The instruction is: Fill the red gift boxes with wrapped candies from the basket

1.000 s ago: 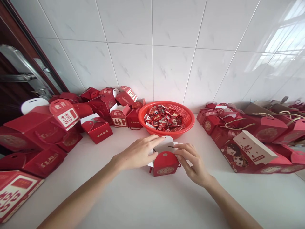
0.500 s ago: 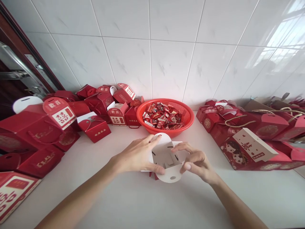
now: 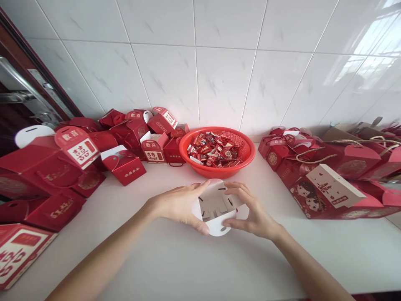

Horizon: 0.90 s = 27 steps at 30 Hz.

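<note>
Head view: left hand [image 3: 175, 205], right hand [image 3: 252, 211] grasping box [image 3: 216, 205]: opened, interior bare, unclosed; red basket [image 3: 216, 171] at twelve o'clock.

White wall tiles [image 3: 163, 71] with grey veining fill the top of the frame, a bright window reflection [image 3: 372, 54] showing at upper right. At upper left is a dark door [image 3: 9, 46] with a metal handle [image 3: 14, 98]. In the centre, a red basin [image 3: 216, 172] of wrapped sweets [image 3: 216, 149] sits on the white counter [image 3: 188, 267]. Red boxes [image 3: 130, 171] crowd the left side; more boxes [image 3: 354, 161] cluster at right, near them pale cord [image 3: 316, 161], one box bearing two cartoon figures [image 3: 310, 196].
</note>
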Each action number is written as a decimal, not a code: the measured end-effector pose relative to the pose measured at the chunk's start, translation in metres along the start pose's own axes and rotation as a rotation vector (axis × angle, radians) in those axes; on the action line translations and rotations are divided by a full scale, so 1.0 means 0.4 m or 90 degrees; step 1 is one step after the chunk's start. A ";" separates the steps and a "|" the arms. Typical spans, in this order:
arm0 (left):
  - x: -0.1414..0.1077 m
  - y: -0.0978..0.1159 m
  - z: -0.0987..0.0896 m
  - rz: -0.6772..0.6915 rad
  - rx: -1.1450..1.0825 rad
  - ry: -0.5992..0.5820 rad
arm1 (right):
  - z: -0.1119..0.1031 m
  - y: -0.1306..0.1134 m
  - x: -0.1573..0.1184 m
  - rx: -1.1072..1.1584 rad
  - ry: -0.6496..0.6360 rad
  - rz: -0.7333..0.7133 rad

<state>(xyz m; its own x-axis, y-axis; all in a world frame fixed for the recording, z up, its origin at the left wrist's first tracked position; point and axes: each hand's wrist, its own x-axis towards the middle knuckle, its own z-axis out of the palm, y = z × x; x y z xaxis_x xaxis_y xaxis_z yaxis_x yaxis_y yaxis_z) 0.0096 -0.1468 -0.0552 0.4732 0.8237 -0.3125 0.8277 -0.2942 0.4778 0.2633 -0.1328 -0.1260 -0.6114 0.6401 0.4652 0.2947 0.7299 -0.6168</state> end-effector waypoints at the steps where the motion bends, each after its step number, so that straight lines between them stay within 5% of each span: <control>1: 0.001 0.000 0.000 -0.004 -0.009 -0.001 | 0.002 0.004 -0.001 -0.010 0.001 0.004; 14: 0.016 -0.020 0.013 0.000 -0.027 0.043 | -0.004 0.024 -0.007 0.033 0.033 0.058; 27: 0.021 0.002 0.013 0.128 -0.043 0.076 | -0.027 0.012 0.000 0.170 0.091 0.090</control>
<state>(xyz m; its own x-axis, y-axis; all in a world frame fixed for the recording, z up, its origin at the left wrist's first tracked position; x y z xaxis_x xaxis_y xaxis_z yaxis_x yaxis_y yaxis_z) 0.0156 -0.1427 -0.0618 0.5849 0.8039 -0.1084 0.6963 -0.4290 0.5755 0.2726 -0.1270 -0.1221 -0.4640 0.7712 0.4358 0.1551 0.5551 -0.8172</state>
